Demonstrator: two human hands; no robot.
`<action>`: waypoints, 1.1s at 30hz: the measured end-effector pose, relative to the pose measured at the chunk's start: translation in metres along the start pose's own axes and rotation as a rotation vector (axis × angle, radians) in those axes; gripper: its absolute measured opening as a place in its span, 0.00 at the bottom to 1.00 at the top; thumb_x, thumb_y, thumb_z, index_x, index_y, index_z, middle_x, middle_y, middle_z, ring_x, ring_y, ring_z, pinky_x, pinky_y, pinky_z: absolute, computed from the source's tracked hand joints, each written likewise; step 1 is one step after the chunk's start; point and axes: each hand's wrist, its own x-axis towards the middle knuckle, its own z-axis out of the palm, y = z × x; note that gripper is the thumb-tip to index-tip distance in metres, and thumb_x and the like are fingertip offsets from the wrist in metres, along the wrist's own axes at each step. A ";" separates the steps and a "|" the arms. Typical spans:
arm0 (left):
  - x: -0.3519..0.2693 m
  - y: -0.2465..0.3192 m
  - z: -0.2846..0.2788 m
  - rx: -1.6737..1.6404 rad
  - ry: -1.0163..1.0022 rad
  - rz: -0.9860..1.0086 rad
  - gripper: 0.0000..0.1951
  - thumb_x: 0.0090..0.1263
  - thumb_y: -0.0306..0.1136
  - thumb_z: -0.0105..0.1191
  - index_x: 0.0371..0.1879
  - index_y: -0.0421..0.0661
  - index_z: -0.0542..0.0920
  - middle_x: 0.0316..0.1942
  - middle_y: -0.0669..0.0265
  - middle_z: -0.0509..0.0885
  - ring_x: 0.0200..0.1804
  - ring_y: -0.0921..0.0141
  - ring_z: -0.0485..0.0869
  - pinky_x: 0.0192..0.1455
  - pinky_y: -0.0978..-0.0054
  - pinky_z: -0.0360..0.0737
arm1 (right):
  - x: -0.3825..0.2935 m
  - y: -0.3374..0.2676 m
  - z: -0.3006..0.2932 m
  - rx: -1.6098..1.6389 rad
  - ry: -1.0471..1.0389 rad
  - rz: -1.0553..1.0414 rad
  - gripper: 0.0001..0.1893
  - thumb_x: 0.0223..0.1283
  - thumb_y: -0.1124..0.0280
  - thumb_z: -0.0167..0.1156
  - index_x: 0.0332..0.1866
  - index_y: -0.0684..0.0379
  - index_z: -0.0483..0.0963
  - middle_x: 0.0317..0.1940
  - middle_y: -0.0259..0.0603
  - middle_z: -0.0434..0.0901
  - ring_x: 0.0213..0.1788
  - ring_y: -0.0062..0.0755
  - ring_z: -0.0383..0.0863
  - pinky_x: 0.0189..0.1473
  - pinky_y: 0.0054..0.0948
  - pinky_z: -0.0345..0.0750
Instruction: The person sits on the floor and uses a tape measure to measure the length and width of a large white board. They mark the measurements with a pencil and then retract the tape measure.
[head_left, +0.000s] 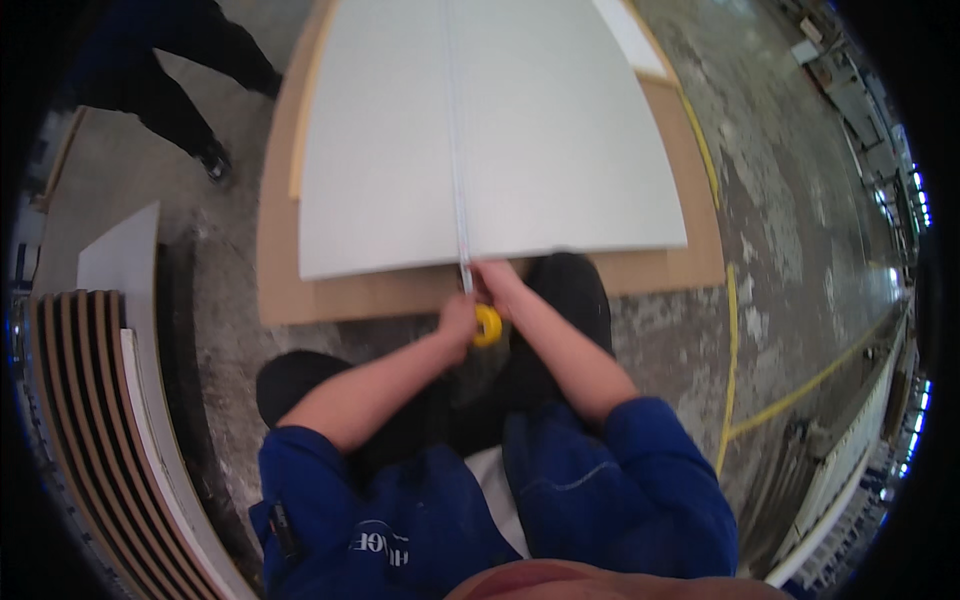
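Note:
A large white panel (495, 165) lies flat before me, its near edge just beyond my hands. Along its length runs a pulled-out tape measure blade (459, 180), which crosses the near edge toward me. My left hand (457, 322) is closed around the yellow tape measure case (487, 325), held low between my knees. At the panel's near edge, my right hand (495, 283) grips the blade with its fingertips, which are partly hidden. The far end of the blade is out of view.
Beneath the panel lies a larger brown board (360, 300). Several boards (82, 360) stand on edge at left, beside a light panel (127, 244). Another person's legs (180, 97) are at upper left. Yellow lines (729, 345) mark the worn concrete floor (667, 360) at right.

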 end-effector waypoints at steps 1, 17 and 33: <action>-0.006 0.003 0.000 -0.008 0.012 0.066 0.18 0.81 0.39 0.41 0.41 0.41 0.84 0.38 0.60 0.86 0.38 0.68 0.83 0.42 0.67 0.77 | -0.001 0.001 0.003 0.023 0.014 0.036 0.09 0.65 0.68 0.61 0.27 0.52 0.74 0.18 0.29 0.69 0.16 0.23 0.67 0.15 0.27 0.64; -0.017 0.022 0.007 -0.121 -0.048 -0.081 0.19 0.83 0.43 0.41 0.49 0.42 0.82 0.41 0.64 0.84 0.42 0.70 0.80 0.46 0.69 0.75 | -0.038 -0.028 0.008 -0.085 -0.074 0.073 0.16 0.76 0.65 0.47 0.50 0.64 0.80 0.39 0.37 0.84 0.38 0.28 0.84 0.39 0.27 0.82; -0.012 0.016 0.007 -0.143 -0.143 -0.203 0.21 0.84 0.49 0.39 0.54 0.46 0.79 0.44 0.65 0.82 0.42 0.69 0.80 0.42 0.66 0.76 | -0.031 -0.021 -0.001 -0.165 -0.061 -0.016 0.12 0.74 0.71 0.50 0.50 0.66 0.78 0.41 0.40 0.85 0.39 0.29 0.85 0.45 0.31 0.84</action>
